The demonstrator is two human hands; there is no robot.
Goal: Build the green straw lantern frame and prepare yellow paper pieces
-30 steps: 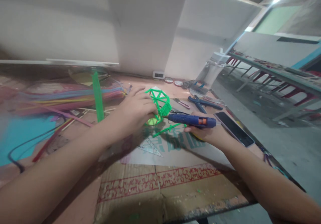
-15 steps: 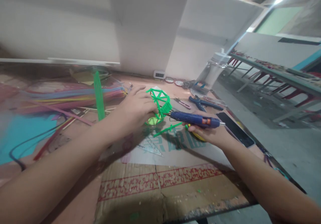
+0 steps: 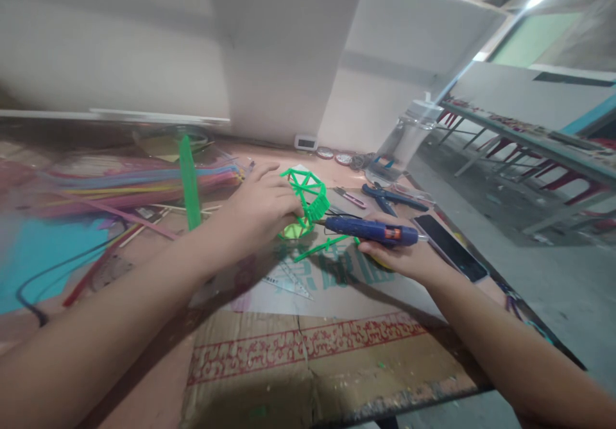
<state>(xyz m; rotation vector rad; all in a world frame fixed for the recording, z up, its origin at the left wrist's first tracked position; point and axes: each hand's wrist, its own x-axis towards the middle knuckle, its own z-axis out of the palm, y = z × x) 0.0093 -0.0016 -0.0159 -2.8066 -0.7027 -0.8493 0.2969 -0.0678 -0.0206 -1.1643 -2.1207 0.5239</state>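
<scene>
Writing: large teal characters on the grey sheet (image 3: 337, 278) — partly covered, unreadable; a red patterned band on the cardboard (image 3: 312, 345).
Left grip: left hand (image 3: 260, 208) closed around the green straw frame (image 3: 307, 193), just above the tabletop (image 3: 158, 384).
Right grip: right hand (image 3: 404, 257) clasps the blue glue gun (image 3: 368, 228) — nozzle at the frame's lower right edge.

Unreadable teal characters (image 3: 332, 276) on grey sheet (image 3: 356, 297)

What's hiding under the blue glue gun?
The right hand grips the glue gun from below. Beneath lie a green stick and a printed sheet. The hand mostly covers a yellow thing.
</scene>
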